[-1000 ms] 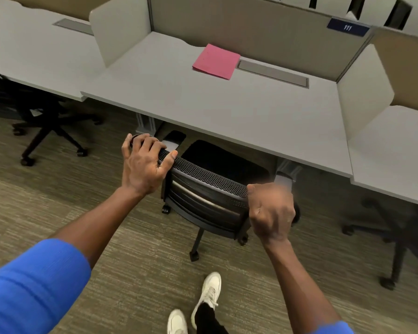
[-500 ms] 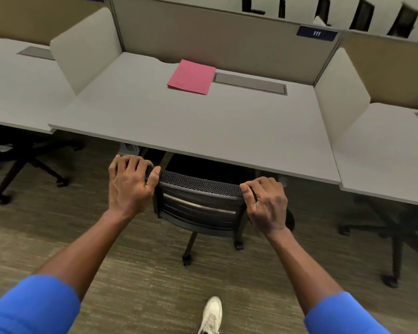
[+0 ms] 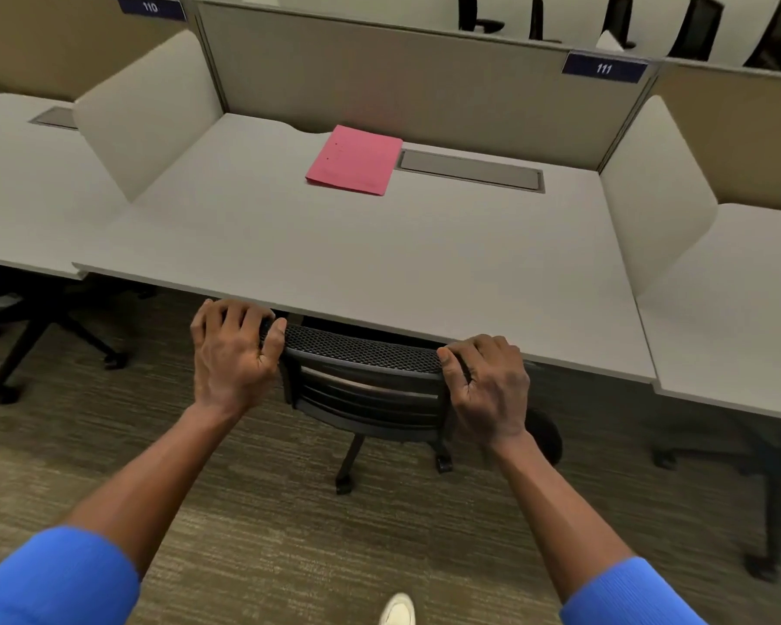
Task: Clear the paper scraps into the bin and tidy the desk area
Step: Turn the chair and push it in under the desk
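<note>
The chair (image 3: pixel 366 376) backrest (long axis parallel to the desk (image 3: pixel 379 263) edge) is gripped by both hands' fingers (image 3: pixel 474 354).

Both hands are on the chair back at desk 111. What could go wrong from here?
Left hand and right hand grip the chair top right beside the desk edge, so the fingers might get pinched if it rolls further in. The pink folder could be left untidied.
</note>
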The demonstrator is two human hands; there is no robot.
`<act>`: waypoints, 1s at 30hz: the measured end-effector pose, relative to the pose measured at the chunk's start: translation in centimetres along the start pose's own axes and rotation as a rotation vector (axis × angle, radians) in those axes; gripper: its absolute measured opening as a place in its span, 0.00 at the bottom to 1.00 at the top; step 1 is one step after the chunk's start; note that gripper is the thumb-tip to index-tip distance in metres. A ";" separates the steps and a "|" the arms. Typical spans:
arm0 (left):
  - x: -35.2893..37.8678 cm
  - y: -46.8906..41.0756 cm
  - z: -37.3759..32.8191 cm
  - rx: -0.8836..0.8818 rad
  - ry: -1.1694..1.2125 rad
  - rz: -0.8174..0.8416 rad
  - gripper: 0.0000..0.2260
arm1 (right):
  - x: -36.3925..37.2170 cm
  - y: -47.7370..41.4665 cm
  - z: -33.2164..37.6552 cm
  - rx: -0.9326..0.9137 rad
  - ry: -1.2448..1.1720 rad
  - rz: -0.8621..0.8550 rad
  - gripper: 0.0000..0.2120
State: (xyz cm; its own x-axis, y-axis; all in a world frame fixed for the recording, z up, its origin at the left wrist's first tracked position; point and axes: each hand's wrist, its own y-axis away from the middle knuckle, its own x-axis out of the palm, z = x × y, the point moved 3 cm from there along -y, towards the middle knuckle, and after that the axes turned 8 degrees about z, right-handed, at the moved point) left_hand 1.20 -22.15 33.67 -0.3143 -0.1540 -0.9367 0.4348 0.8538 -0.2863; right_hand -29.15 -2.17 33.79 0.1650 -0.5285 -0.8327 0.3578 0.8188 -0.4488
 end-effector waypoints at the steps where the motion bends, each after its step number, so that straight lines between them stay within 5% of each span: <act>1: 0.2 -0.4 -0.1 -0.004 -0.006 -0.006 0.25 | 0.2 -0.4 -0.2 0.001 0.001 0.003 0.24; 14: 1.3 -3.3 -0.7 -0.014 0.010 -0.065 0.22 | 1.1 -3.9 -1.2 -0.016 0.010 -0.048 0.14; 30: 2.3 -6.7 0.3 0.034 -0.002 -0.010 0.28 | 2.4 -6.2 -1.7 0.066 0.078 0.026 0.16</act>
State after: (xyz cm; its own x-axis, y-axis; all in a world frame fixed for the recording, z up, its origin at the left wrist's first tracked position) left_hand -2.17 -28.33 33.38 -0.3166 -0.1634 -0.9344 0.4598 0.8351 -0.3019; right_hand -32.56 -8.14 34.02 0.1038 -0.4865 -0.8675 0.4150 0.8138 -0.4067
